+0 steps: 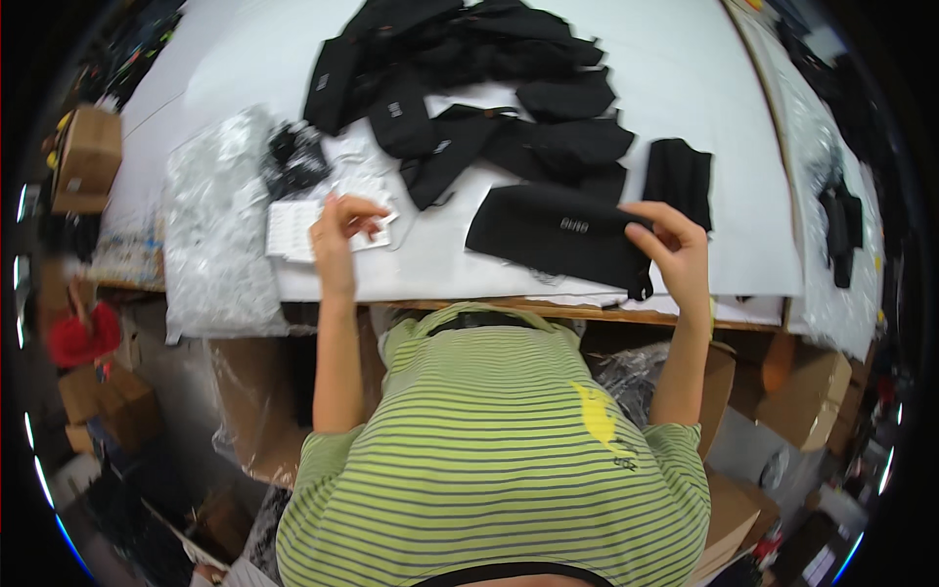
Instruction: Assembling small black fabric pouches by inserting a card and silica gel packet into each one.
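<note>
A flat black fabric piece (543,235) with a small pale print lies near the table's front edge. My right hand (675,249) pinches its right end between thumb and fingers. To the left, my left hand (344,230) hovers over a stack of white printed cards (293,230), its fingers curled together; whether something small is in them I cannot make out. Another folded black fabric piece (678,181) lies just beyond my right hand. Farther back, a loose heap of similar black pieces (469,59) spreads across the white tabletop (704,98).
Clear plastic bags (220,215) hang over the table's front left edge, with a small black plastic-wrapped bundle (296,157) beside them. A cardboard box (88,161) stands at the left. Open cartons (807,391) sit below the table at the right, near more plastic wrap (851,284).
</note>
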`<state>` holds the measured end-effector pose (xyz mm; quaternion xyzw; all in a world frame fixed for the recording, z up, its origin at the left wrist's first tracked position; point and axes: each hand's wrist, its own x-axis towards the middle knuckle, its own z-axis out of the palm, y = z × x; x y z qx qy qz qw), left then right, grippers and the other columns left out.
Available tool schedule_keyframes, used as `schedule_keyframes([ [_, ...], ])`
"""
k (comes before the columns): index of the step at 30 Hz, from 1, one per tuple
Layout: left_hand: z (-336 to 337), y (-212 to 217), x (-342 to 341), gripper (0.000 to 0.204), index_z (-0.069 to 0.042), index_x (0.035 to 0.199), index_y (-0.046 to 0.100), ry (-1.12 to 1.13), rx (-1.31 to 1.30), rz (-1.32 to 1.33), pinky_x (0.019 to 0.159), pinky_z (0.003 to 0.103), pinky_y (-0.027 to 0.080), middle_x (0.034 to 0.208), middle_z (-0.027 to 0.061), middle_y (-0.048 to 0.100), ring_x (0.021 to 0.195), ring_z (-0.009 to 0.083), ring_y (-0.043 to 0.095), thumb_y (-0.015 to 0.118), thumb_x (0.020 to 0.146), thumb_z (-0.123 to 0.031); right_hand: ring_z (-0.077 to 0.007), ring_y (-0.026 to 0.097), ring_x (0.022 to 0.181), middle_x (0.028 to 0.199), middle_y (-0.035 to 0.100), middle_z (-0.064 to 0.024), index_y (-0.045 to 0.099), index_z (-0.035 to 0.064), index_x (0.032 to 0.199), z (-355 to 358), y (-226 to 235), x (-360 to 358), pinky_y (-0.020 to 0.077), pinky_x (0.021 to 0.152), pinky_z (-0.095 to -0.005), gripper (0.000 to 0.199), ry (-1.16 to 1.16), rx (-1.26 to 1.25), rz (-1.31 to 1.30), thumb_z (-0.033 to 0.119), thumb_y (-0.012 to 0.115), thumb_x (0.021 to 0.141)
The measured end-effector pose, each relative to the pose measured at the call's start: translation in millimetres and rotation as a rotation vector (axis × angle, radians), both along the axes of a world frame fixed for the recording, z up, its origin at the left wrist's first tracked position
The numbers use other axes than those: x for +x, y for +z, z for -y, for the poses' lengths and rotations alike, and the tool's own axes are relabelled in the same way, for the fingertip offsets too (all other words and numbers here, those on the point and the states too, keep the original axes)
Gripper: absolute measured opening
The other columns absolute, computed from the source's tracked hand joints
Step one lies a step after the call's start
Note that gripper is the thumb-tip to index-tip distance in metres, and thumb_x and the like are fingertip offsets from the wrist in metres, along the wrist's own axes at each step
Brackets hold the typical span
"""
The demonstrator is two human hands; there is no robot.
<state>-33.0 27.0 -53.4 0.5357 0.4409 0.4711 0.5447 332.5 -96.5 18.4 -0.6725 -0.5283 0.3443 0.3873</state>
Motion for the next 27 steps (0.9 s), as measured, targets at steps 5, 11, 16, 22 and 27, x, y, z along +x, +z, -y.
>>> schedule_keyframes([
  [5,3.2,-14.9,-47.5,0.036,0.001,0.092,0.065,0.217,0.323,-0.579,0.090,0.035,0.040,0.099,0.0138,0.063,0.098,0.0229,0.055,0.041,0.097,-0.024,-0.0048,0.056,0.071,0.087,0.061,-0.0015,0.065,0.0000,0.105,15.9,-20.6,92.9,0.0439,0.053,-0.0184,0.027,-0.627,0.302,-0.065,0.016,0.069,0.085],
  [11,-12.7,-51.8,-107.3,0.046,-0.004,0.123,0.053,0.326,0.415,-1.184,0.104,0.041,0.031,0.130,0.0201,0.047,0.121,0.0328,0.043,0.060,0.088,-0.033,-0.0244,0.059,0.090,0.107,0.056,-0.0110,0.060,0.0043,0.106,34.1,-55.9,148.1,0.0498,0.077,-0.0335,0.026,-0.968,0.434,0.751,0.013,0.066,0.082],
  [16,-8.5,-74.0,-115.4,0.054,-0.007,0.128,0.051,0.245,0.256,-1.257,0.105,0.042,0.030,0.137,0.0215,0.042,0.126,0.0352,0.040,0.065,0.084,-0.035,-0.0311,0.052,0.109,0.116,0.050,-0.0114,0.054,0.0108,0.116,44.8,-122.0,126.4,0.0448,0.090,-0.0392,0.039,-0.701,0.029,0.720,0.011,0.064,0.079],
  [22,-9.1,-50.9,-98.7,0.028,-0.005,0.109,0.065,0.329,0.104,-0.871,0.089,0.034,0.045,0.113,0.0146,0.063,0.105,0.0297,0.059,0.061,0.087,-0.021,-0.0284,0.053,0.101,0.110,0.059,-0.0076,0.061,0.0085,0.109,42.8,-95.6,85.8,0.0395,0.088,-0.0397,0.032,-0.768,0.329,0.957,0.013,0.067,0.077],
  [27,-8.0,-44.1,-92.5,0.019,-0.009,0.104,0.069,0.458,0.363,-0.988,0.078,0.033,0.046,0.101,0.0087,0.067,0.090,0.0250,0.062,0.059,0.088,-0.011,-0.0231,0.051,0.089,0.089,0.057,-0.0038,0.067,0.0126,0.086,2.3,-97.0,-27.7,0.0378,0.078,-0.0358,0.013,-0.251,0.414,0.691,0.011,0.069,0.074],
])
